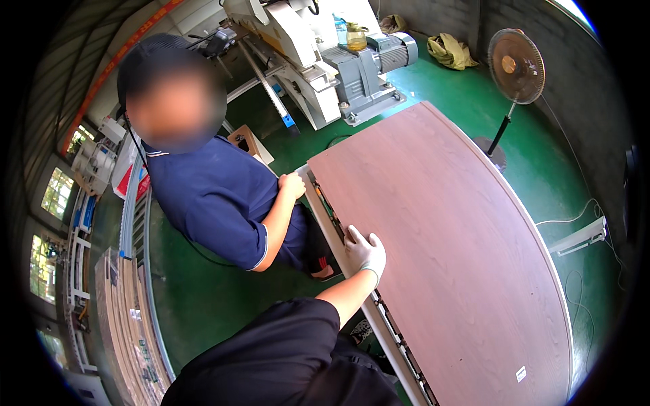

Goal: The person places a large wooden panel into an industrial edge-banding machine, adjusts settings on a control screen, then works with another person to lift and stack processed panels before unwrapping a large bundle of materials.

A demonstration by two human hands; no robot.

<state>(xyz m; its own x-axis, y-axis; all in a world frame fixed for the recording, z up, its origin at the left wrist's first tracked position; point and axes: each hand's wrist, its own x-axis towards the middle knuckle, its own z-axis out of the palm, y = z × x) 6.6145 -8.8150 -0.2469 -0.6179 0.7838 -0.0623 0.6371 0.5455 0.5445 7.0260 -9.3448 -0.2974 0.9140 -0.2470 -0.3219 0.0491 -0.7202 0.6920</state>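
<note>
Fingers of a worker's gloved left hand (pixel 366 256) stand apart as the palm rests on the near-left edge of a broad brown board (pixel 447 250); how the right hand's fingers stand cannot be told. From the glove, the board sweeps from twelve o'clock round to five, lying flat on a pale frame (pixel 390 336). A small white label (pixel 521 373) sits on the board at four o'clock. At ten o'clock stands a co-worker (pixel 210 196) in a navy shirt and dark cap, one hand (pixel 292 185) loosely curled at the frame's edge. Stacked panels (pixel 125 325) lean between eight and nine. Farther off, a standing fan (pixel 516 65) rises at one o'clock above the green floor (pixel 433 91), while a grey motor (pixel 369 64) with a yellowish jug (pixel 356 37) on top occupies twelve. Beyond, a crumpled olive bag (pixel 451 52) lies near one o'clock.
</note>
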